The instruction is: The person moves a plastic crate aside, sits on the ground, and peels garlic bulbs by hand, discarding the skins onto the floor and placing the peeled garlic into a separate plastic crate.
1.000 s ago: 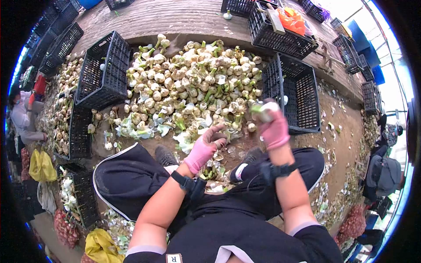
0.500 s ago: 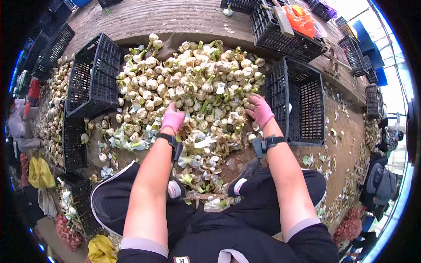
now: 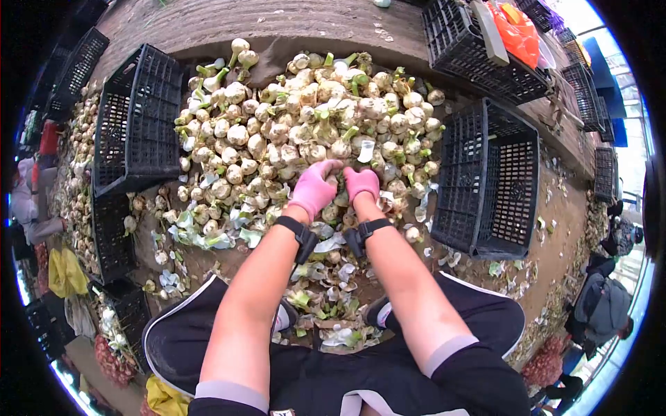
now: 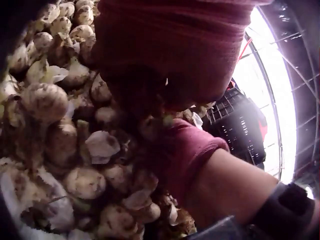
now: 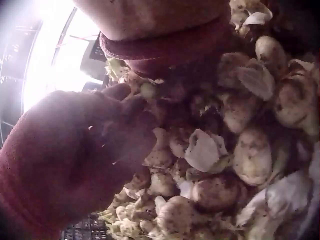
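Note:
A broad heap of garlic bulbs [image 3: 277, 132] with cut green stalks lies in front of me. Both hands wear pink gloves and meet at the near middle of the heap. My left hand [image 3: 316, 187] has bent fingers among the bulbs, its thumb toward the other hand. Close beside it, my right hand [image 3: 362, 183] reaches in with its fingertips hidden. In the right wrist view, a pale green stalk end [image 5: 148, 90] shows between the left hand [image 5: 70, 155] and right hand [image 5: 170, 50]. I cannot tell whether either hand grips a bulb.
Black plastic crates stand left [image 3: 139, 118] and right [image 3: 489, 180] of the heap. Another crate [image 3: 479, 52], holding an orange bag [image 3: 515, 35], sits at the back right. Loose skins and leaves [image 3: 333, 277] litter the ground before my feet. A person [image 3: 35, 201] sits at the far left.
One second ago my right hand held a garlic bulb near the right crate; it no longer holds it there. Both hands reached apart into the heap, then came together at its middle.

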`<action>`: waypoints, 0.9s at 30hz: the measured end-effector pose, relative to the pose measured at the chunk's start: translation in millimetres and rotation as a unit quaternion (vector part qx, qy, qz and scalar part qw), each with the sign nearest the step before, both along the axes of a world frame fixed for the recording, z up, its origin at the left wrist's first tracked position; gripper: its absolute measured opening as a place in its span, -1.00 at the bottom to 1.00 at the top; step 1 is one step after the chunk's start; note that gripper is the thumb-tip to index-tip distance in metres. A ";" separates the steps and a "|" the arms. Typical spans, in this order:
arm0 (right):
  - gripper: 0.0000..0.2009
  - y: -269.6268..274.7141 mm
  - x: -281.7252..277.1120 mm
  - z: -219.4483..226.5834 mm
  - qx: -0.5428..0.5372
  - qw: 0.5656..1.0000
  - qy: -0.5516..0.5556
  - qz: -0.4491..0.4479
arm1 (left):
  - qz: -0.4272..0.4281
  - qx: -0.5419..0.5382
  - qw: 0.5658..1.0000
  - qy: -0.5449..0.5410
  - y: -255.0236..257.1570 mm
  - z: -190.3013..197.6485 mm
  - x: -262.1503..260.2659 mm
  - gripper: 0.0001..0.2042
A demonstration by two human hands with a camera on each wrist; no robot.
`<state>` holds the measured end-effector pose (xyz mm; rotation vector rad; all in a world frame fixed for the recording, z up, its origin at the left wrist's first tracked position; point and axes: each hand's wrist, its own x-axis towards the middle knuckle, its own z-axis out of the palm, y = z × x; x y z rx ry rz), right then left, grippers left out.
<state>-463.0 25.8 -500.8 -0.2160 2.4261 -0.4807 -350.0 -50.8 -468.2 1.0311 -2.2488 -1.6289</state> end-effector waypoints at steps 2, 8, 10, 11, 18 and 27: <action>-0.51 4.7 18.0 4.3 -0.099 0.985 0.059 -0.128 | -0.002 -0.015 1.000 -0.016 9.3 -12.2 14.1 -0.67; -0.51 12.3 -7.6 -8.2 -0.029 0.996 0.082 0.031 | -0.055 -0.110 0.988 -0.092 15.1 -17.7 45.0 -0.59; -0.44 17.0 -14.9 -10.3 -0.002 0.982 0.097 0.161 | -0.134 -0.198 0.948 -0.211 21.5 -12.7 49.3 -0.53; -0.45 16.3 -24.5 -9.9 0.037 0.981 0.057 0.181 | -0.182 -0.182 0.935 -0.245 26.3 -9.0 53.2 -0.47; -0.53 50.6 -19.0 24.9 -0.032 0.948 0.049 0.312 | -0.163 -0.091 0.953 -0.238 62.6 -4.0 78.1 -0.46; -0.70 120.9 22.5 69.1 -0.405 0.853 -0.321 0.075 | -0.041 0.118 0.987 0.101 82.7 66.9 74.1 -0.42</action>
